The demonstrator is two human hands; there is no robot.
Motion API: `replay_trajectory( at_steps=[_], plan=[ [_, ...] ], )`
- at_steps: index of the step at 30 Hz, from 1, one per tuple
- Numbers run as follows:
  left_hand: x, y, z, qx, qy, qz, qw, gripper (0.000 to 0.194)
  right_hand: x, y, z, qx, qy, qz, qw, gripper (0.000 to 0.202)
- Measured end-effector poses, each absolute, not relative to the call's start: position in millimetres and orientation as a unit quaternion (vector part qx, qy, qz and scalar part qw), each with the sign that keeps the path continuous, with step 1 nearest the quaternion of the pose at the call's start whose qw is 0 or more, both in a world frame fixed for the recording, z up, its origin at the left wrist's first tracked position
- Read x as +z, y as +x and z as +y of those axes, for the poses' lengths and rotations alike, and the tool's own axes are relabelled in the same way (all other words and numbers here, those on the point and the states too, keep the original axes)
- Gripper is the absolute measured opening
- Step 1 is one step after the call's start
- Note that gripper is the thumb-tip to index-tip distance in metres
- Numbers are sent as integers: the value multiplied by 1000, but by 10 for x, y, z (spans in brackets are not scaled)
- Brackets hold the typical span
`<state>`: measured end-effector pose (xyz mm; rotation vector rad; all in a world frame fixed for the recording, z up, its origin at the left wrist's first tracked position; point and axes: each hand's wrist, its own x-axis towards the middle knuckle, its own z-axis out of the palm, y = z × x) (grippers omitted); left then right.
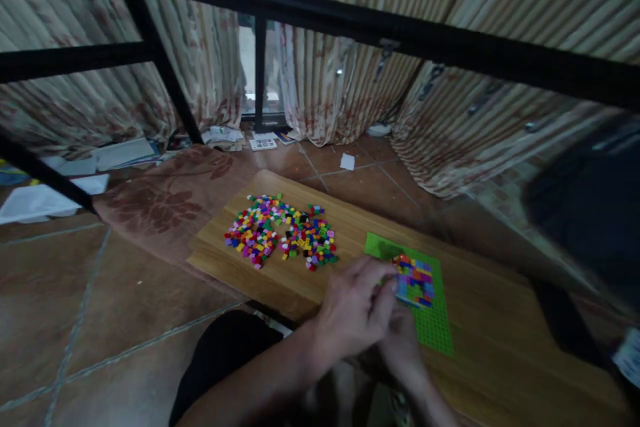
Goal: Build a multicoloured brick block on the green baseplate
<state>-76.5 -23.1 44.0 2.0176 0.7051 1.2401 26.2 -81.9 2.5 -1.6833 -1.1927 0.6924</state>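
A green baseplate (435, 327) lies on the wooden bench, bearing a patch of colourful toy bricks (420, 283). At the left edge of this patch is my left hand (353, 303), its fingers bent and drawn together with the thumb. Whatever it pinches, if anything, is too blurred and covered to name. My right hand (400, 340) is close beside and partly behind it, over the near part of the baseplate; its fingers are hidden. Left of both hands, a large pile of loose toy bricks (253, 223) in many colours spreads across the bench top.
The wooden bench (480, 307) runs from centre to lower right. A brown patterned cloth (165, 203) lies by its far left end. Black metal bars (350, 13) cross ahead, before long curtains (340, 93). Papers (125, 153) lie on the tiled floor; a dark object (590, 213) stands right.
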Motion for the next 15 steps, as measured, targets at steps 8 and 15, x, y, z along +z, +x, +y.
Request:
replay_trajectory(
  at_steps=[8,15],
  plan=[
    [254,-473,-292,250,837,156,461,31,76,977,-1265,465,-641,-301,531,38],
    [292,-245,-256,219,807,175,519,19,176,1178,-1244,469,-614,-304,557,54]
  ],
)
